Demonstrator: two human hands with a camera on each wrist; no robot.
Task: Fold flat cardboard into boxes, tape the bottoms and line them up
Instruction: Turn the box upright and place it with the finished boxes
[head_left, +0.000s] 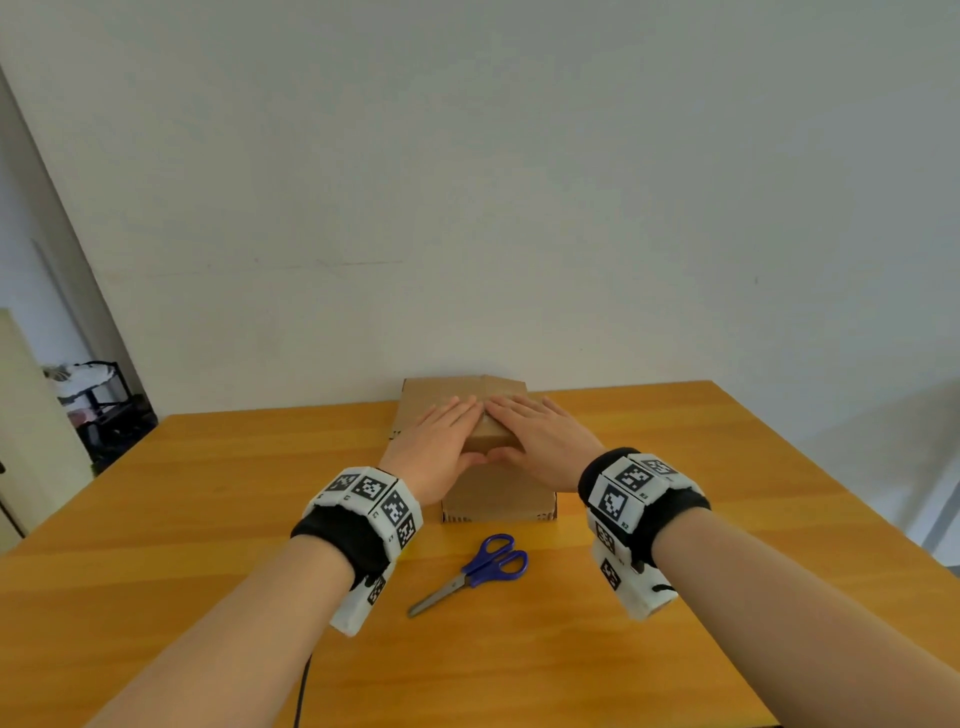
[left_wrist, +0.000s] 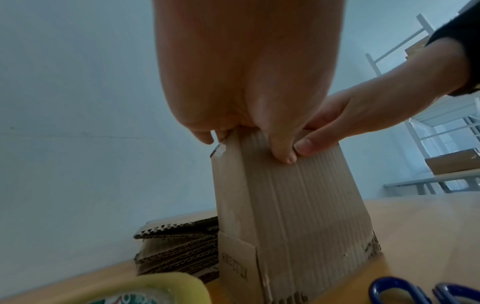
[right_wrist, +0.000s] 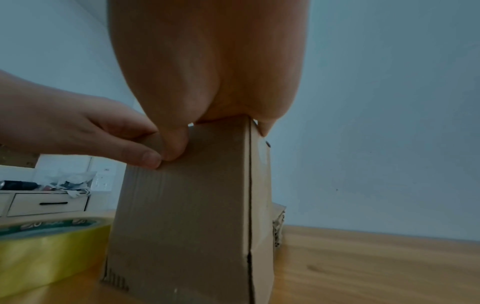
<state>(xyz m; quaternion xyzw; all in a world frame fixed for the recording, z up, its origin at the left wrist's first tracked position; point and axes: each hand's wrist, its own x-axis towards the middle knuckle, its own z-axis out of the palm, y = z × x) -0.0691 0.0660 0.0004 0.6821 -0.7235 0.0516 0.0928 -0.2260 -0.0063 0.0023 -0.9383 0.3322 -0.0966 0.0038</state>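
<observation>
A brown cardboard box stands upright on the wooden table, its folded flaps on top. My left hand and right hand lie flat on those flaps with fingers straight, the fingertips meeting at the centre seam. Both thumbs reach down onto the near face, touching tip to tip. In the right wrist view the box shows a side seam. A stack of flat cardboard lies just behind the box, against the wall.
Blue-handled scissors lie on the table in front of the box. A yellow tape roll sits to the box's left, hidden in the head view. A dark cart stands off the table's left; a white rack is to the right.
</observation>
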